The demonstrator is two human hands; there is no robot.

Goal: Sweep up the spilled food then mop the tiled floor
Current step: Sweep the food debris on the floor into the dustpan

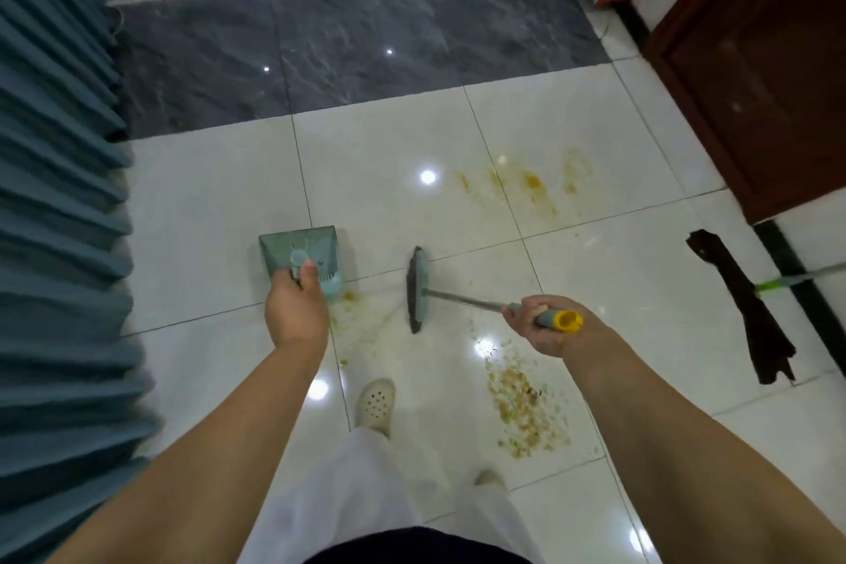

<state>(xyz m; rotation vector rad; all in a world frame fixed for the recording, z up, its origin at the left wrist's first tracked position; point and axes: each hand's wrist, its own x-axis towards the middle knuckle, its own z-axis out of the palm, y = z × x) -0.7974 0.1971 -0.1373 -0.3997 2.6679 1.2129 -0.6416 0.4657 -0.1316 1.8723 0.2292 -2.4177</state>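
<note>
- Spilled food (526,408) lies scattered on the white tiled floor (595,289), below the right hand (542,325), with yellow stains (533,185) farther off.
- Right fingers wrap the handle of a short broom (417,289), its head on the floor.
- Left hand (295,307) grips a teal dustpan (302,254) handle.
- A dark mop (746,311) lies near the floor's right edge.

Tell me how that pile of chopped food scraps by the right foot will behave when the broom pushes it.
The food scraps are small loose bits, so they will probably scatter and spread rather than slide as one clump. The smears left near the dustpan suggest they are moist and may streak the glossy tile floor. The broom head will likely need several short strokes.
</note>
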